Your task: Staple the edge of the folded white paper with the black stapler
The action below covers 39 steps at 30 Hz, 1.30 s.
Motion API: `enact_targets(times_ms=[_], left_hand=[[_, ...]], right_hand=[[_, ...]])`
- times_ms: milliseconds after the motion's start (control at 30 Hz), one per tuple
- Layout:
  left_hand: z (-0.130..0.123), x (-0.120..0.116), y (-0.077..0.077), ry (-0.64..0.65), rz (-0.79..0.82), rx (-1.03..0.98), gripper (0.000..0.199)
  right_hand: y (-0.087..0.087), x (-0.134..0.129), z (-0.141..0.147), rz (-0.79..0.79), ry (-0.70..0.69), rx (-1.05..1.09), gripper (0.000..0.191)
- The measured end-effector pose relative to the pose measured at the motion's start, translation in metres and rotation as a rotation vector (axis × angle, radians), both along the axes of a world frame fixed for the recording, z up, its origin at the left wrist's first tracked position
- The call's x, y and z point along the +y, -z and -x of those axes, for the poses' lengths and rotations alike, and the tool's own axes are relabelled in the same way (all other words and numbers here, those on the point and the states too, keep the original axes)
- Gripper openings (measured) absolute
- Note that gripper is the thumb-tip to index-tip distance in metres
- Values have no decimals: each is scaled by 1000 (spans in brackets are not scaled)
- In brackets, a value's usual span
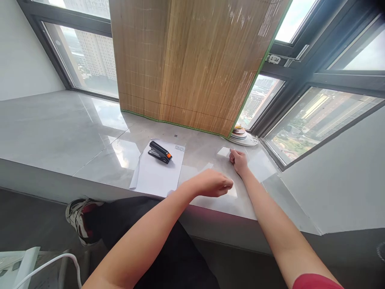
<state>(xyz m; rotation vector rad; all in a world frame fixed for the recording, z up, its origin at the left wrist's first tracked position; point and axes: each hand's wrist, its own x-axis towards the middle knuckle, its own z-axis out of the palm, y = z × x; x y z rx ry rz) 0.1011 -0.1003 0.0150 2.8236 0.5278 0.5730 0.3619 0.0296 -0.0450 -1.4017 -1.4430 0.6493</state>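
Both my left hand (215, 184) and right hand (239, 160) are making fists right of centre, whether empty I can't tell; the stapler (160, 152) is lying left of them, near mid-frame, on paper (159, 172).

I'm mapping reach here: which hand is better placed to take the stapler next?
Probably the left hand: it is nearer the stapler, which lies on the white paper. The right hand is farther right, nearer the stacked plates. Both hands are curled.

A stapler (159, 150) lies on papers (159, 176), left of stacked plates (240, 136).
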Motion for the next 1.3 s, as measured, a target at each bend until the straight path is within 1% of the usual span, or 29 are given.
enact_targets(times_ms=[33, 100, 167, 233, 300, 333, 400, 433, 467, 500, 533, 567, 633, 700, 767, 900, 967, 1033, 1100, 1300], left_hand=[[-1, 1, 1, -26, 4, 6, 14], [0, 7, 2, -130, 43, -8, 16], [5, 15, 0, -284, 87, -53, 19], [18, 26, -5, -465, 86, -129, 22], [40, 40, -10, -686, 41, -238, 23], [54, 46, -13, -830, 17, -307, 23], [85, 59, -15, -1165, -4, -434, 23], [101, 64, -15, -1337, 10, -487, 25], [116, 69, -13, -1477, 39, -528, 28], [129, 72, -11, -1577, 75, -551, 32], [139, 74, -8, -1650, 118, -559, 34], [146, 76, -6, -1683, 171, -552, 34], [152, 77, -1, -1663, 278, -524, 35], [150, 76, 1, -1604, 333, -495, 35], [145, 76, 2, -1575, 330, -470, 34], [134, 74, 0, -1560, 307, -402, 31], [125, 72, 0, -1518, 311, -367, 30], [109, 68, 1, -1450, 319, -331, 29], [88, 63, 2, -1391, 314, -284, 31], [18, 58, 8, -1305, 216, -183, 44]], right_hand=[[3, -1, -4, -8, 14, 63, 59], [5, -1, -3, 24, 5, 87, 59], [3, 0, 2, 68, -32, 30, 59], [0, -1, 6, 89, -74, -17, 58], [-1, -3, 6, 89, -109, -15, 56], [-1, -4, 6, 85, -118, 1, 55], [0, -5, 4, 72, -122, 15, 53], [1, -5, 4, 66, -118, 5, 53], [1, -4, 3, 64, -115, -15, 52], [2, -3, 3, 66, -112, -42, 52], [2, -2, 3, 68, -111, -69, 52], [3, -1, 3, 71, -111, -91, 52], [4, 1, 3, 74, -115, -117, 51], [4, 2, 3, 71, -119, -131, 51], [5, 3, 2, 68, -119, -147, 51], [4, 4, 2, 71, -120, -199, 54], [4, 5, 3, 70, -120, -230, 55], [3, 5, 4, 70, -119, -257, 55], [3, 5, 5, 71, -115, -279, 54], [-1, 3, 8, 93, -127, -300, 51]])
